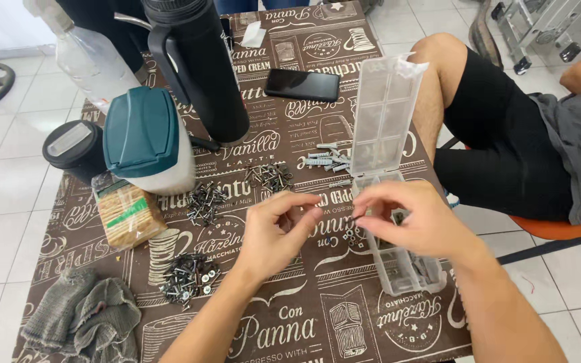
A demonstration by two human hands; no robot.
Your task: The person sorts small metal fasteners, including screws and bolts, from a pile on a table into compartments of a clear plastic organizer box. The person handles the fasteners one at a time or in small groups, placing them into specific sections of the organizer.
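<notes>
Both hands worked over the surface [344, 323], which wore a brown cloth printed with coffee motifs, and the clear plastic organiser box [398, 265] served as landmark. The right hand [415, 218] hovered directly above the box's open tray, thumb and forefinger pinched together on something small; what it was could not be told. The left hand [278, 232] sat just left of the box, fingers curled with the tips close together, and whether its grip held anything could not be told. The box's lid [384, 114] stood up at the far end of the tray.

Left of the box lay three heaps: dark screws [204, 200], another dark bunch [269, 176], and mixed screws [186, 275] nearer the person. Grey wall plugs [325, 160] lay just left of the lid. Farther left stood a white container with a teal lid [148, 138], a cracker packet [128, 214] and a tall black flask [200, 67]. A black phone [302, 85] lay beyond the lid. A grey rag [85, 319] lay at the near left corner. Another person's bare knee [438, 60] showed right of the box.
</notes>
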